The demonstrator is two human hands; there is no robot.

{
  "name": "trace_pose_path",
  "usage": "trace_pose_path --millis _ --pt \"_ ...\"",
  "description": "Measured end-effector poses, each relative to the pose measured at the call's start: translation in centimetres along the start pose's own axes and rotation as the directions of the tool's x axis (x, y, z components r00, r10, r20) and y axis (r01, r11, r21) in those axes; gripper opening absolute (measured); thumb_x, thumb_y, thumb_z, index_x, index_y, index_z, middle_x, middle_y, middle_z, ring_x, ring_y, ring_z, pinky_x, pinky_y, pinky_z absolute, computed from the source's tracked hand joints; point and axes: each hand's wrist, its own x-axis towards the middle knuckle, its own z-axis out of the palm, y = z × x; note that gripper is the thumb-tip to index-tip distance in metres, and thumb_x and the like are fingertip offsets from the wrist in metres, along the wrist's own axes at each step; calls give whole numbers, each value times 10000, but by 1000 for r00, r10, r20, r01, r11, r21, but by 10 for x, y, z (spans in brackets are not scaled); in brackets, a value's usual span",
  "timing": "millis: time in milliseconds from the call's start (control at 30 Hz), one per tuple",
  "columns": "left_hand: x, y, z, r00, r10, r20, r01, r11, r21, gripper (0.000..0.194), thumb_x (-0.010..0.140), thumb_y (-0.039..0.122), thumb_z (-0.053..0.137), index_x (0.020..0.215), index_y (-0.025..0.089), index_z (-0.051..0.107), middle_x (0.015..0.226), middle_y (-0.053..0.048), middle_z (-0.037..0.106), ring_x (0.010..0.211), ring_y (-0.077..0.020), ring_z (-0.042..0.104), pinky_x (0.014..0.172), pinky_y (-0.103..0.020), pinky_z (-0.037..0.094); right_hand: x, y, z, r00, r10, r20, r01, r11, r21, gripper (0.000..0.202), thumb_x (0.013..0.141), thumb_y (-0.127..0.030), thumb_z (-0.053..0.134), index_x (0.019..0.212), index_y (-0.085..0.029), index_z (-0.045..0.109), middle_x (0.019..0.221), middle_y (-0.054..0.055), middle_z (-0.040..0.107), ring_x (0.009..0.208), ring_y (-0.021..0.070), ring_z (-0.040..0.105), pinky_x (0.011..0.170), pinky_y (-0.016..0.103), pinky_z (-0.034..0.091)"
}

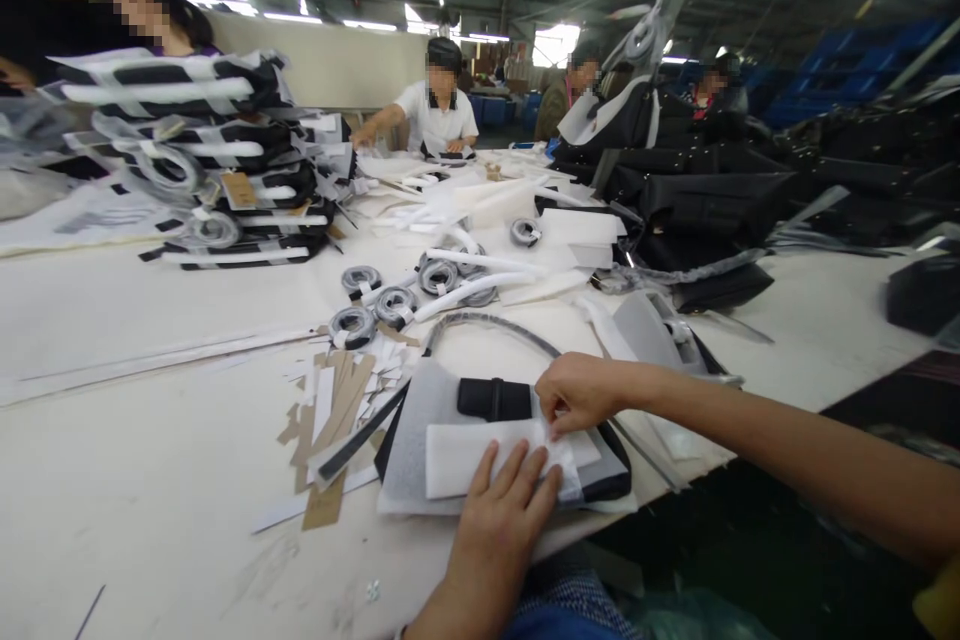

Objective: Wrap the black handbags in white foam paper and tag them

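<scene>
A black handbag (616, 488) lies flat at the table's near edge, mostly covered by thin white wrapping (409, 470), its wrapped handle (499, 322) arching away from me. On top rests a white foam sheet (450, 460), just below a black strap tab (495, 399). My left hand (502, 510) lies on the foam sheet with its fingers spread. My right hand (577, 392) is at the sheet's upper right, thumb and fingers pinched together on the edge of thin white material; exactly which layer is hard to tell.
Paper and cardboard strips (337, 420) lie left of the bag. Beyond are coiled wrapped straps (395, 305) and white foam tubes (480, 290). Wrapped bags are stacked (255, 190) at the left, black bags (690, 210) piled at the right. A person (442, 110) sits across the table.
</scene>
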Motion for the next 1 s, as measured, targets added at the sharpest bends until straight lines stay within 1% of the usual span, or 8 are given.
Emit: trace_pose_path --millis 167,333,500,700,767,867,933,1000 --pt "2 1 -4 1000 0 -7 0 1000 13 289 1022 332 483 1270 302 627 1405 21 605 1340 -168 507 1231 -432 253 12 -3 0 998 23 61 -16 993 -117 129 759 -397 783 766 -268 796 751 18 754 693 183 647 582 268 313" --pt "8 2 -9 998 42 51 -44 998 50 282 1025 339 458 1221 293 654 1535 24 469 1338 -194 503 1212 -447 287 23 -2 -1 994 87 66 -73 979 -193 143 715 -393 804 716 -251 784 658 34 730 654 204 642 575 283 301" --pt "10 3 0 996 73 -46 -69 995 79 217 1008 315 508 1109 286 697 1366 44 631 1233 -189 583 1243 -485 203 34 22 7 978 193 75 -180 971 -154 428 574 -654 828 553 -244 707 497 -19 620 534 160 573 529 261 281" --pt "11 4 4 996 23 -89 -19 999 48 248 1028 319 459 1068 298 703 1250 90 695 1167 -144 616 1261 -426 157 34 60 12 930 369 3 -369 929 -21 430 530 -612 868 570 -214 708 507 -15 619 521 164 560 523 260 326" --pt "9 3 4 995 32 -92 -26 998 61 237 1024 313 470 1079 303 701 1254 78 695 1168 -146 618 1248 -427 207 25 62 7 915 400 -61 -398 917 38 373 652 -566 819 685 -199 759 622 25 694 602 195 615 578 276 392" --pt "7 2 5 998 35 -59 -31 997 71 231 1018 328 485 1118 309 693 1278 60 686 1195 -151 611 1230 -428 261 4 47 9 891 410 -196 -392 911 125 477 829 -517 676 1152 -172 738 1083 115 743 952 264 672 810 322 472" --pt "8 3 4 997 36 -72 -31 997 66 227 1016 320 493 1122 308 693 1271 62 691 1200 -145 610 1236 -422 250 -10 30 20 908 359 -216 -325 928 181 782 774 -557 720 1439 -190 533 1368 138 614 1195 300 591 982 363 438" --pt "10 3 1 992 34 -118 -29 999 40 221 1015 303 499 1106 299 701 1249 72 703 1190 -139 617 1253 -414 201 -18 13 36 935 306 -180 -261 936 237 1074 639 -602 808 1541 -206 378 1482 158 508 1327 355 486 1103 441 351"
